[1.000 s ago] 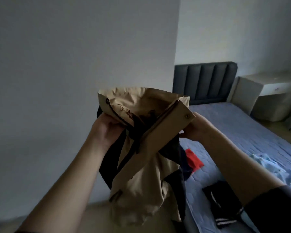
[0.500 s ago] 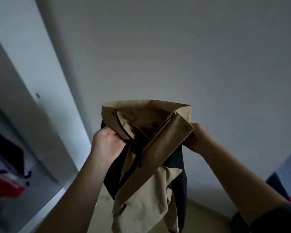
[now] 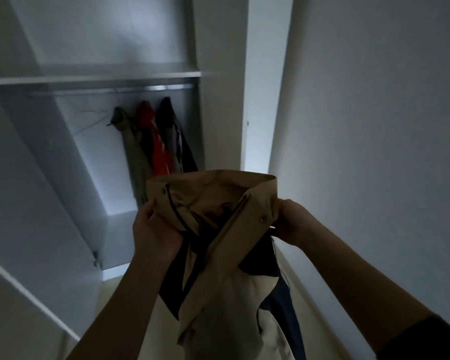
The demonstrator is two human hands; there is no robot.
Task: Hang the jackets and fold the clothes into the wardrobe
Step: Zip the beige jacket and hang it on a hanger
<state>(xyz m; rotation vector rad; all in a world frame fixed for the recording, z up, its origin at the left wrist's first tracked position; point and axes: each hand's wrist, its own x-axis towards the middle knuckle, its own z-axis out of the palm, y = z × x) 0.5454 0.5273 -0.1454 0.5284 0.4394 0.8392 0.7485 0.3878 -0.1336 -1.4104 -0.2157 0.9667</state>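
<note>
I hold a tan and dark navy jacket (image 3: 226, 268) up in front of me by its collar. My left hand (image 3: 155, 229) grips the collar's left side, and my right hand (image 3: 290, 222) grips the right side by a snap button. The jacket hangs down between my forearms. Ahead stands the open white wardrobe (image 3: 218, 113) with a metal rail (image 3: 109, 90) under a shelf. On the rail hang an olive jacket (image 3: 134, 149), a red jacket (image 3: 157, 144) and a dark jacket (image 3: 178, 136). An empty wire hanger (image 3: 92, 120) hangs to their left.
The open wardrobe door (image 3: 24, 216) stands at my left. A white wall (image 3: 374, 126) runs along the right, with pale floor (image 3: 309, 302) below it. A white box-like unit (image 3: 120, 237) sits inside the wardrobe's lower part.
My view has swung left from the bed and wall to the open wardrobe. Both hands keep the same grip on the jacket collar.
</note>
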